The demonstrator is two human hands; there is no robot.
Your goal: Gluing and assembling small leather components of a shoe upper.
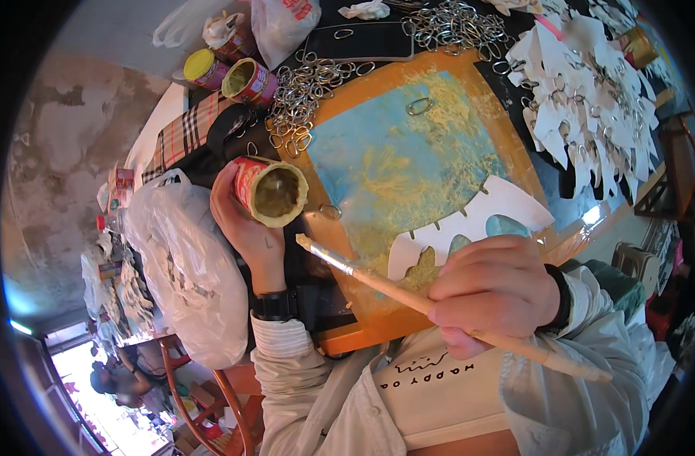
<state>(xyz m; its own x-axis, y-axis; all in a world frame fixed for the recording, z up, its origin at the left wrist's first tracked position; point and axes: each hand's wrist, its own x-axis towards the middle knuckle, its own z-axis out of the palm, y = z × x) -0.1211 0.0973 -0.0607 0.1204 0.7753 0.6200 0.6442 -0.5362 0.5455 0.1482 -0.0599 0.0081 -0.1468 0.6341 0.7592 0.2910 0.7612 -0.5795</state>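
My left hand point(249, 235) is wrapped round a red can point(245, 176), tipped so its mouth faces me. Thick yellowish paste point(277, 191) coats the inside and rim. A wooden-handled brush point(378, 285) is gripped in my right hand point(492, 292). Its paste-crusted tip sits just below the can's mouth, apart from it. Partly under my right hand lies a white cut-out piece point(507, 196) with small slits along its curved upper edge. It rests on a blue sheet point(347, 144) smeared with yellow paste. Two metal rings, one on the sheet point(420, 106) and one beside the can point(330, 212), lie loose.
Metal rings are heaped at the sheet's far left point(306, 95) and far edge point(454, 26). White pieces with rings point(591, 106) pile up at right. Another open can point(249, 82) and a yellow-lidded can point(203, 70) stand far left. A plastic bag point(184, 273) bulges beside my left arm.
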